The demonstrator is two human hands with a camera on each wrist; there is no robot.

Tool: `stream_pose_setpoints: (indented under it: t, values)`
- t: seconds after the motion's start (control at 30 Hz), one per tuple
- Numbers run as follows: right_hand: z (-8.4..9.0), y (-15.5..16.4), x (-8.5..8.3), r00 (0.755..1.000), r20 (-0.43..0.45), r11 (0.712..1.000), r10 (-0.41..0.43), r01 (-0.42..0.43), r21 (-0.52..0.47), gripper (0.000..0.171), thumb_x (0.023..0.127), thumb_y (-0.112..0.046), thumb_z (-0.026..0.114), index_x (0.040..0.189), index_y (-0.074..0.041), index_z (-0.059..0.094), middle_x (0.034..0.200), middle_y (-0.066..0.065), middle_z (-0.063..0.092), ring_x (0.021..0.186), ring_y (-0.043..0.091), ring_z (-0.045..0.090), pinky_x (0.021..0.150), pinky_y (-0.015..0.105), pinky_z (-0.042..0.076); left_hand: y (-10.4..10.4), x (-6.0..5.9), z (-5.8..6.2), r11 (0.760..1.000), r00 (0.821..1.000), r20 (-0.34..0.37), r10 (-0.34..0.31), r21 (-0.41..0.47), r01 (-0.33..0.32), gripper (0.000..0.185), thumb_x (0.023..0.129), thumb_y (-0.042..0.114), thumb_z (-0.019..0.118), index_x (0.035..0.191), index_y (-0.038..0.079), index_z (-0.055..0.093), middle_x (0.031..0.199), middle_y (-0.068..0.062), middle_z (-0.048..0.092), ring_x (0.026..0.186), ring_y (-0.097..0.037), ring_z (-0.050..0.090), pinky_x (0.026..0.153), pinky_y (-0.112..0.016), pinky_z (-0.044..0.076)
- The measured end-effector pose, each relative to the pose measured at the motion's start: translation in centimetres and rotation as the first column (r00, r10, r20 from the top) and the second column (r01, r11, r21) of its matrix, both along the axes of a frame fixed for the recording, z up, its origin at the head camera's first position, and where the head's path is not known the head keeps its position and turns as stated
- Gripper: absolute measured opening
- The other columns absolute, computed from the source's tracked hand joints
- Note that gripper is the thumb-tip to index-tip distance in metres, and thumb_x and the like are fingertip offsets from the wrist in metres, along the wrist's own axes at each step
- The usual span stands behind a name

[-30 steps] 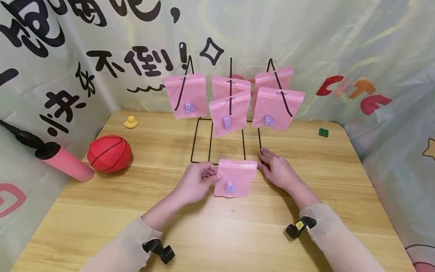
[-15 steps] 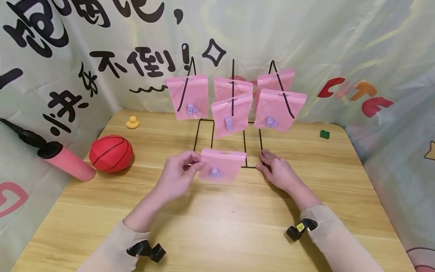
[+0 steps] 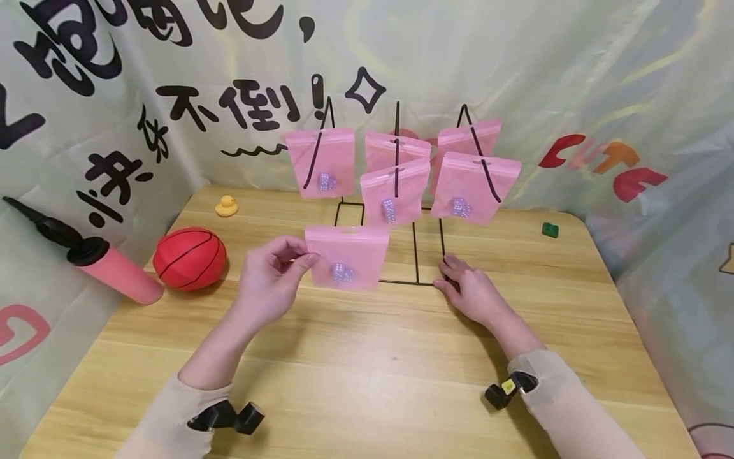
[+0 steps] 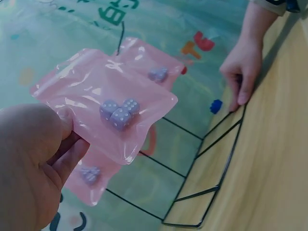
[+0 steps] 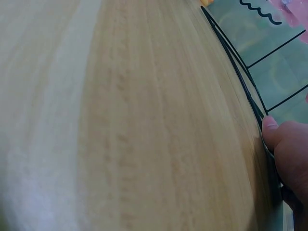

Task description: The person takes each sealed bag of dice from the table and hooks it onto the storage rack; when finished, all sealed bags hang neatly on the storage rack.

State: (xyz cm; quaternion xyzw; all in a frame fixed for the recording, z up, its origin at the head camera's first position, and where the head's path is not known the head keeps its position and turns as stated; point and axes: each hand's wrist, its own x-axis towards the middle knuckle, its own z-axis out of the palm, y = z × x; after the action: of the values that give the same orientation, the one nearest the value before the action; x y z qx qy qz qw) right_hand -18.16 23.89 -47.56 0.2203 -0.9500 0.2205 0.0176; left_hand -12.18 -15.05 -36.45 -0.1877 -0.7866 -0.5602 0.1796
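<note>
My left hand [image 3: 269,277] pinches the left edge of a pink zip bag [image 3: 361,248] between thumb and fingers. Three lilac dice [image 4: 119,114] show through its film, and the bag hangs upright above the table in front of a black wire rack [image 3: 416,255]. At the rack's front right corner, my right hand [image 3: 473,290] grips the base wire low on the table. Several more pink bags with dice hang on the rack's prongs, among them a left one [image 3: 321,159], a middle one [image 3: 395,188] and a right one [image 3: 476,185].
A red ball [image 3: 189,258] and a pink hand pump [image 3: 120,271] are at the table's left side. Behind them sits a yellow toy duck [image 3: 227,206]. A small green block [image 3: 550,229] lies at the back right. Printed cloth [image 3: 573,76] walls the table [image 3: 367,382] in.
My left hand has lifted the pink zip bag and carried it left and toward the rack. My right hand stays at the rack's corner.
</note>
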Motion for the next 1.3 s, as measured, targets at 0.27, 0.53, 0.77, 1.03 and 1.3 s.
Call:
stream_pose_setpoints:
  t: [0.27,0.53,0.77,1.03,1.3]
  values:
    - [-0.1,0.1,0.1,1.0,-0.001,1.0,-0.004,0.004,-0.001,0.054,0.107,-0.027,0.066,0.145,0.011,0.055,0.157,0.03,0.045,0.145,0.046,0.043,0.116,0.061,0.039,-1.7,-0.4,1.6,0.996,0.995,-0.044,0.09,0.021,-0.089,0.009,0.09,-0.008,0.08,0.094,-0.004,0.073,0.083,-0.009,0.074,0.071,-0.014,0.064,0.058,-0.018,0.05]
    - [-0.5,0.3,0.0,1.0,-0.014,1.0,-0.011,0.011,0.003,0.055,0.107,-0.029,0.066,0.144,0.011,0.056,0.156,0.03,0.046,0.144,0.046,0.044,0.116,0.06,0.04,-3.1,-1.2,2.6,0.992,0.992,-0.049,0.115,0.058,-0.112,0.008,0.09,-0.009,0.079,0.093,-0.007,0.071,0.084,-0.012,0.073,0.071,-0.017,0.066,0.062,-0.018,0.054]
    - [-0.5,0.2,0.0,1.0,-0.008,1.0,-0.012,0.012,0.0,0.055,0.108,-0.029,0.066,0.145,0.01,0.056,0.156,0.03,0.046,0.145,0.047,0.044,0.116,0.061,0.039,-3.8,-2.5,2.8,0.991,0.992,-0.031,0.121,0.059,-0.119,0.009,0.093,-0.008,0.077,0.096,-0.01,0.069,0.087,-0.01,0.071,0.076,-0.015,0.067,0.069,-0.019,0.059]
    - [-0.3,0.1,0.0,1.0,0.012,1.0,-0.015,0.015,0.004,0.056,0.107,-0.03,0.066,0.147,0.009,0.054,0.158,0.028,0.044,0.146,0.046,0.042,0.117,0.06,0.039,-4.3,-3.9,2.4,0.992,0.993,-0.002,0.119,0.05,-0.118,0.01,0.094,-0.007,0.076,0.1,-0.012,0.069,0.089,-0.015,0.071,0.077,-0.014,0.068,0.072,-0.019,0.06]
    - [-0.1,0.1,0.0,1.0,0.006,1.0,-0.009,0.009,-0.011,0.056,0.108,-0.029,0.066,0.146,0.01,0.055,0.158,0.029,0.044,0.145,0.047,0.042,0.116,0.062,0.039,-4.2,-4.7,2.1,0.992,0.992,0.016,0.126,0.019,-0.126,0.012,0.096,-0.002,0.076,0.102,-0.01,0.069,0.091,-0.016,0.071,0.078,-0.016,0.068,0.072,-0.019,0.059]
